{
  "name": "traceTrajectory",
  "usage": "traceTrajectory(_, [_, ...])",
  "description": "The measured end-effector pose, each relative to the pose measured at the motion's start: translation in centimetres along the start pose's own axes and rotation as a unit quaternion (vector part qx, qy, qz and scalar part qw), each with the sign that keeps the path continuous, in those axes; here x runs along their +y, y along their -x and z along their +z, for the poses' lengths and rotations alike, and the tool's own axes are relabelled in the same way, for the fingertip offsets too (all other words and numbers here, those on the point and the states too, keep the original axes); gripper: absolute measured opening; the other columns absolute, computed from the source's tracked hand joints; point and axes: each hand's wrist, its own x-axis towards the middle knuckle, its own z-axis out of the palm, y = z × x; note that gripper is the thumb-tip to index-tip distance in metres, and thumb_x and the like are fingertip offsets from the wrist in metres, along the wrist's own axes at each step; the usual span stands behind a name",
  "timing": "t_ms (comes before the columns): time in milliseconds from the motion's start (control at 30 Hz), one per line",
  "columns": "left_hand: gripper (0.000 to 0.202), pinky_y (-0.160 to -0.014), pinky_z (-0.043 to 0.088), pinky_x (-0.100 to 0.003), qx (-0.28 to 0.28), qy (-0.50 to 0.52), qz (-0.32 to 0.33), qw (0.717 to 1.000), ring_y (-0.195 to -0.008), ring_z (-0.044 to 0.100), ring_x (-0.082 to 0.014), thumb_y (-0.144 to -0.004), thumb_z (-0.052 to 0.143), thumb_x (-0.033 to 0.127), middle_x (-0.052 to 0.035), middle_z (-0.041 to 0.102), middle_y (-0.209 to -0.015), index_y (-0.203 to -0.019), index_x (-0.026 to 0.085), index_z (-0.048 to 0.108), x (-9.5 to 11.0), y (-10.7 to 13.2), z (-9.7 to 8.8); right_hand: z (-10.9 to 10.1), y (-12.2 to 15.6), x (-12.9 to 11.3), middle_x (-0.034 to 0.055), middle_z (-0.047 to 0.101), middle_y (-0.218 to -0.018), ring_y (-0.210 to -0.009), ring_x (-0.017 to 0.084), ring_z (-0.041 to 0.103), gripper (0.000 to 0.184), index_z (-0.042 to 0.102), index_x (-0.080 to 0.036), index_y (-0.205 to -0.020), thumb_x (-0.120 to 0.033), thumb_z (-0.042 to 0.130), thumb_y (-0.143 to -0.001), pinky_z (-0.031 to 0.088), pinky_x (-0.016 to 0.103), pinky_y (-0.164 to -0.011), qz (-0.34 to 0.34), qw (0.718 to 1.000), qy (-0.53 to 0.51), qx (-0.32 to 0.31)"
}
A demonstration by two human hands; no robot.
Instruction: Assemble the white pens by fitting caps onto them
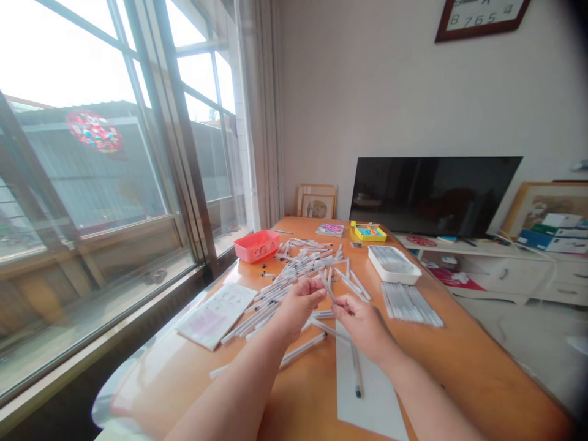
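A pen (327, 288) is held above the worktop (463, 355) between both hands. The left hand (298, 306) is closed on its upper part and the right hand (362, 321) is pinched on its lower end. A loose pile (294, 269) is spread just behind them, a sheet (372, 398) lies beneath, and further right a neat row (411, 303) is laid beside a white tray (394, 264). A red tray (256, 245) is set at the far left.

Living room of a home, indicated by a flat television (434, 195) set on a low white cabinet (514, 269), framed pictures (316, 205) leaned against the wall, a wall clock (480, 17), curtained windows (92, 153), an orange table (459, 367).
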Motion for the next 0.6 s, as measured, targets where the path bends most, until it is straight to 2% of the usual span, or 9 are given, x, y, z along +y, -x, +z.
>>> traceTrajectory(100, [0.035, -0.075, 0.041, -0.029, 0.088, -0.001, 0.002, 0.996, -0.084, 0.060, -0.0159, -0.071, 0.079, 0.037, -0.0051, 0.068, -0.094, -0.096, 0.018, 0.066, 1.1, -0.4, -1.2, -0.4, 0.1, 0.5, 0.0040, 0.073, -0.076, -0.075, 0.024, 0.066, 0.030, 0.074, -0.024, -0.096, -0.047, 0.057, -0.087, 0.048, 0.033, -0.072, -0.012, 0.999, 0.036, -0.002])
traceTrajectory(167, [0.039, -0.074, 0.042, -0.029, 0.149, 0.011, 0.013, 0.989, -0.084, 0.062, -0.0168, -0.066, 0.082, 0.038, -0.0051, 0.068, -0.093, -0.095, 0.018, 0.066, 2.0, -0.7, -2.1, -0.5, 0.1, 0.8, 0.0026, 0.072, -0.076, -0.074, 0.022, 0.066, 0.030, 0.074, -0.025, -0.097, -0.047, 0.055, -0.089, 0.047, 0.032, -0.071, -0.017, 0.998, 0.058, -0.005])
traceTrajectory(367, [0.043, -0.069, 0.045, -0.028, 0.254, 0.035, 0.072, 0.964, -0.079, 0.063, -0.0155, -0.061, 0.081, 0.041, -0.0055, 0.069, -0.089, -0.094, 0.018, 0.065, 4.0, -1.5, -5.2, -0.8, 0.1, 1.2, 0.0016, 0.074, -0.078, -0.074, 0.021, 0.066, 0.028, 0.074, -0.027, -0.098, -0.044, 0.053, -0.090, 0.045, 0.030, -0.068, -0.023, 0.995, 0.099, 0.003])
traceTrajectory(433, [0.044, -0.069, 0.046, -0.028, 0.280, -0.008, 0.080, 0.957, -0.078, 0.064, -0.0161, -0.062, 0.078, 0.043, -0.0063, 0.070, -0.089, -0.097, 0.018, 0.066, 4.3, -1.8, -6.4, -0.9, 0.1, 1.2, 0.0022, 0.075, -0.081, -0.076, 0.022, 0.067, 0.029, 0.073, -0.027, -0.100, -0.044, 0.052, -0.090, 0.045, 0.030, -0.068, -0.026, 0.994, 0.108, 0.002])
traceTrajectory(500, [0.043, -0.068, 0.047, -0.028, 0.308, -0.106, 0.083, 0.942, -0.077, 0.065, -0.0169, -0.067, 0.072, 0.045, -0.0071, 0.070, -0.088, -0.100, 0.018, 0.066, 4.3, -2.3, -7.8, -0.9, 0.1, 1.2, 0.0026, 0.075, -0.083, -0.078, 0.022, 0.067, 0.030, 0.073, -0.027, -0.101, -0.044, 0.051, -0.091, 0.045, 0.030, -0.068, -0.027, 0.993, 0.115, 0.000])
traceTrajectory(600, [0.039, -0.066, 0.045, -0.028, 0.331, -0.189, 0.073, 0.922, -0.075, 0.064, -0.0182, -0.068, 0.070, 0.041, -0.0077, 0.069, -0.082, -0.097, 0.016, 0.068, 4.3, -3.2, -10.0, -1.0, 0.1, 1.1, 0.0024, 0.075, -0.081, -0.077, 0.022, 0.067, 0.029, 0.073, -0.027, -0.100, -0.043, 0.050, -0.091, 0.045, 0.030, -0.069, -0.027, 0.991, 0.131, -0.002])
